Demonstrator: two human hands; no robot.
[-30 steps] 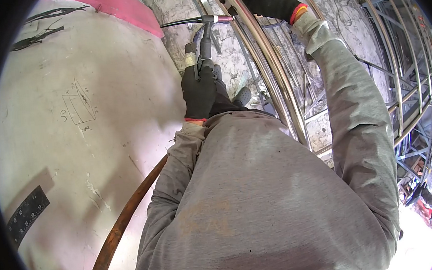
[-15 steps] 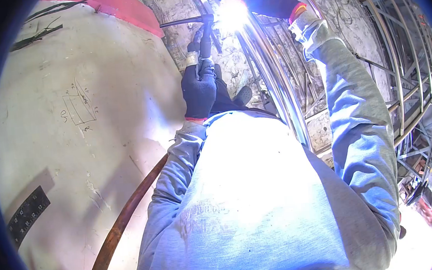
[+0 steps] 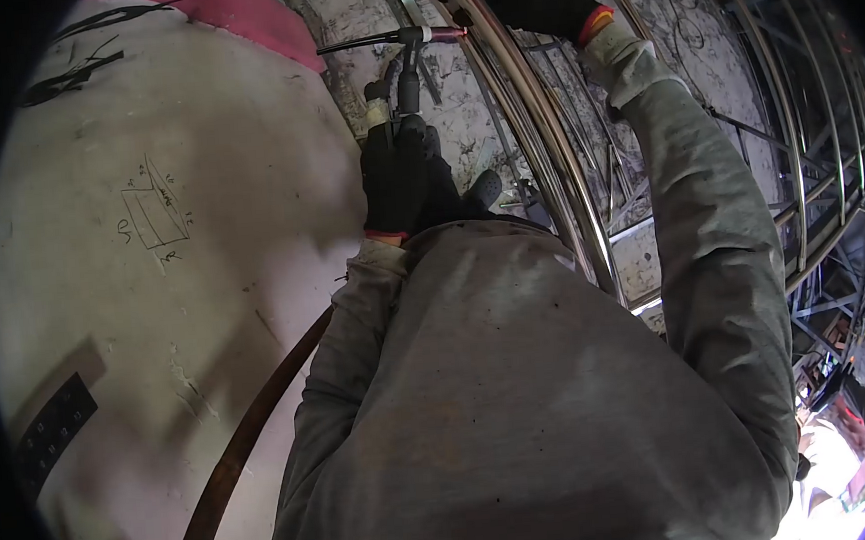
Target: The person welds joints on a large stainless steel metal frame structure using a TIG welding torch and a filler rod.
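In a black glove, my left hand (image 3: 394, 177) is closed around the handle of a TIG welding torch (image 3: 408, 83). The torch's nozzle end points right, its tip glowing faint orange beside long shiny metal tubes (image 3: 540, 112). A thin black back cap sticks out to the left of the torch head. My right hand (image 3: 529, 0), also in a black glove with a red and yellow cuff, reaches across the tubes near the top edge. Dark fingertips show on the tubes' left side, so the hand appears wrapped round them.
At left is a pale board (image 3: 82, 284) with a pen sketch, black strips (image 3: 78, 74) and a dark perforated plate (image 3: 57, 427). A brown hose (image 3: 253, 423) runs beside my left sleeve. Metal frames (image 3: 815, 143) stand at right. Scraps litter the floor (image 3: 697, 41).
The bright white welding arc at the torch tip has gone out, leaving a small orange glow. The whole scene is darker. Both hands stay in nearly the same place.
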